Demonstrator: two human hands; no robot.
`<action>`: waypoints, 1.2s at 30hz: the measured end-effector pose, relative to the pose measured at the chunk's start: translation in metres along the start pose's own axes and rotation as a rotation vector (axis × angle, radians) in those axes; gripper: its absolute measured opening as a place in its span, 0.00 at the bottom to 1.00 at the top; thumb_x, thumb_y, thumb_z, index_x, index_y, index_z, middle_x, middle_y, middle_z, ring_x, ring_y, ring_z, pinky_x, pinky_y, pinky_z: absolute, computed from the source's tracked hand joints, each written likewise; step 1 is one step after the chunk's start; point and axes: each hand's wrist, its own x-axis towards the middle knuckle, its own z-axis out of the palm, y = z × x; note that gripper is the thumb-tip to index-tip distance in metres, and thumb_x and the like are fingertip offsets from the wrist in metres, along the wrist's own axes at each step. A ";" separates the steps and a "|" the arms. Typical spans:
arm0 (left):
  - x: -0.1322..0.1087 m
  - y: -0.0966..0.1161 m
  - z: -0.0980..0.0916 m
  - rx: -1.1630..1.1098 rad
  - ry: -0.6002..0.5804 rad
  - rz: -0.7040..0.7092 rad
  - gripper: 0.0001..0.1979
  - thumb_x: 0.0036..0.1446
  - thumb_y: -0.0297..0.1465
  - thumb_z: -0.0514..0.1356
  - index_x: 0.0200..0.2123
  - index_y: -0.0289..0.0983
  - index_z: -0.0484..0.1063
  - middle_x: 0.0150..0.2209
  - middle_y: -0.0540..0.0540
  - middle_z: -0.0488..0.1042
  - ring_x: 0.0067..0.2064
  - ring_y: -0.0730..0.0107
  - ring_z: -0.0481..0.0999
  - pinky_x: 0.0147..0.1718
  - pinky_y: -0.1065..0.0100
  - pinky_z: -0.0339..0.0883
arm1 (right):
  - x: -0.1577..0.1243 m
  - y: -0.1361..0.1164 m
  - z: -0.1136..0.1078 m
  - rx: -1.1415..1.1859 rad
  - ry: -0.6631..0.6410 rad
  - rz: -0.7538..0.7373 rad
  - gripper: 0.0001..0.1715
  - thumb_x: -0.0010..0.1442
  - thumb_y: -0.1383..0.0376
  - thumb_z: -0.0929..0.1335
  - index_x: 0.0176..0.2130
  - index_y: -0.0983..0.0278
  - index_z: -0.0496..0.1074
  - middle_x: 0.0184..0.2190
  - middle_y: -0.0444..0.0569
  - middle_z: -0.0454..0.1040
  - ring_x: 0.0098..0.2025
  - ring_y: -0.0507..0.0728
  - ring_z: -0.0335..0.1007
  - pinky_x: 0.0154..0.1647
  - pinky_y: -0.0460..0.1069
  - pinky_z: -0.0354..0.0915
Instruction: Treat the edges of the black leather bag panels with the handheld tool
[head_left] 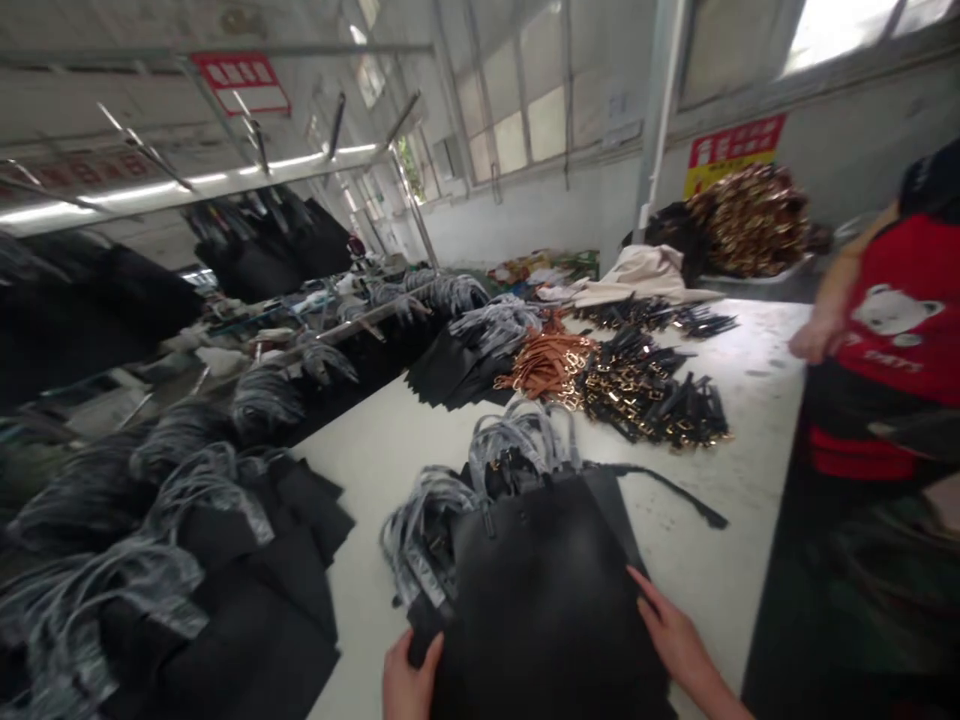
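Black leather tote bag [540, 610] on the white work table [712, 530], long axis running away from the person, between the left hand [409, 685], its fingers hidden behind the bag's edge, grip indeterminable, and the right hand [673, 638], fingers [646, 592] lying open on the bag's right edge, gripping nothing.

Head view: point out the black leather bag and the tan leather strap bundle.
Black leather bag [547, 610]: head view, on its flat panel.
Tan leather strap bundle [546, 365]: head view, on its middle.

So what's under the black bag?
The bag lies on the white table, with wrapped handles beside it. Whatever is right beneath it is covered, so I can't see.
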 end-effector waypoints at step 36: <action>-0.057 0.078 0.031 -0.338 0.094 0.117 0.19 0.60 0.44 0.53 0.36 0.35 0.74 0.37 0.39 0.74 0.40 0.57 0.75 0.44 0.58 0.69 | 0.026 -0.067 0.023 -0.710 0.055 -0.255 0.24 0.64 0.65 0.63 0.58 0.67 0.68 0.52 0.60 0.71 0.50 0.64 0.69 0.50 0.55 0.65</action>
